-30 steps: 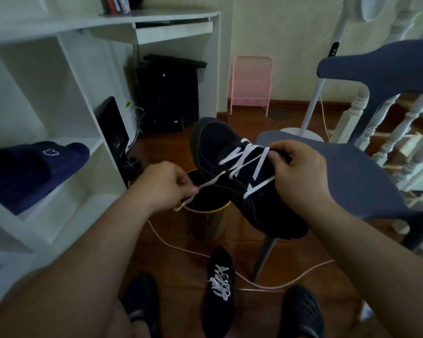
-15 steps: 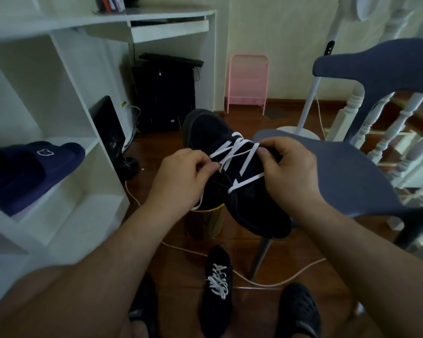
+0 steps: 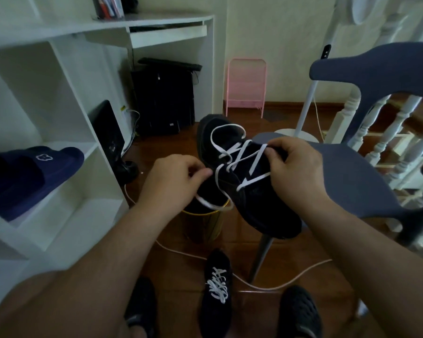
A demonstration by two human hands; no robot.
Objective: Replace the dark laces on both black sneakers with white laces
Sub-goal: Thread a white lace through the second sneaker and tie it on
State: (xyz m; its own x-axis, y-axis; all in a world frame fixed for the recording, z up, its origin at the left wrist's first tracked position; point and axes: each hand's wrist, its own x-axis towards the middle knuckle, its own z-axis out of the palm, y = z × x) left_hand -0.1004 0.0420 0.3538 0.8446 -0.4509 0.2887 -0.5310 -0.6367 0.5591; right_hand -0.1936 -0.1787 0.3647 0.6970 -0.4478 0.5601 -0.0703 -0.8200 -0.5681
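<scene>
A black sneaker [image 3: 259,208] is held up in the air over the floor, toe pointing away. A white lace [image 3: 254,164] crosses its upper part in several rows, with a loose loop lying over the toe. My right hand [image 3: 296,172] grips the sneaker's right side, fingers curled at the lace rows. My left hand [image 3: 174,181] pinches a free run of the white lace just left of the sneaker; the end droops below it. A second black sneaker [image 3: 216,291] with white laces stands on the floor below.
A gold bin [image 3: 205,223] stands under the held sneaker. A blue chair [image 3: 357,176] is at the right, a white shelf unit [image 3: 66,132] with a navy slide [image 3: 29,176] at the left. A pale cord [image 3: 266,285] crosses the wooden floor. My feet in dark clogs flank the floor sneaker.
My left hand went from pulling the lace out leftward, in to the sneaker, then back out a little with the lace. A loose loop now lies over the toe.
</scene>
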